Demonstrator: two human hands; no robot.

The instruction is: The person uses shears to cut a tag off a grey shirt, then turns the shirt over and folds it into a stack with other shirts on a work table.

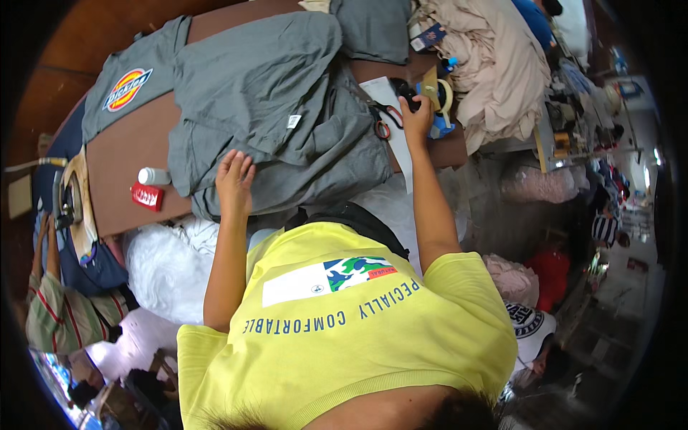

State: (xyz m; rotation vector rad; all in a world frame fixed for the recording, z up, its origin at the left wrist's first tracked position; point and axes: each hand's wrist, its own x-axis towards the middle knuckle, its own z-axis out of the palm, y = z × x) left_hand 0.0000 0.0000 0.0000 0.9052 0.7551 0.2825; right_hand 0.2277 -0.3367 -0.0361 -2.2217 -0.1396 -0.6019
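Grey T-shirts point(251, 79) lie spread and layered over the brown table, one with a small white label showing. My left hand point(235, 175) hovers at their near edge, palm partly up, its slightly bent fingers apart and holding nothing. At the right end of the table my right hand point(416, 118) has its fingers curled around the near side of a small black object point(403, 88), whose kind I cannot make out. Just left of that hand lie scissors point(385, 119) with black and red handles, on a strip of white paper point(408, 170). A tape dispenser point(443, 100) stands right beside the fingers.
A white bottle point(153, 176) and a red packet point(147, 196) lie near the left front edge. Farther left is an iron point(69, 201), with another person's arms point(50, 244) close by. Beige cloth point(494, 72) is heaped at the right; white plastic bags point(165, 272) sit below the table.
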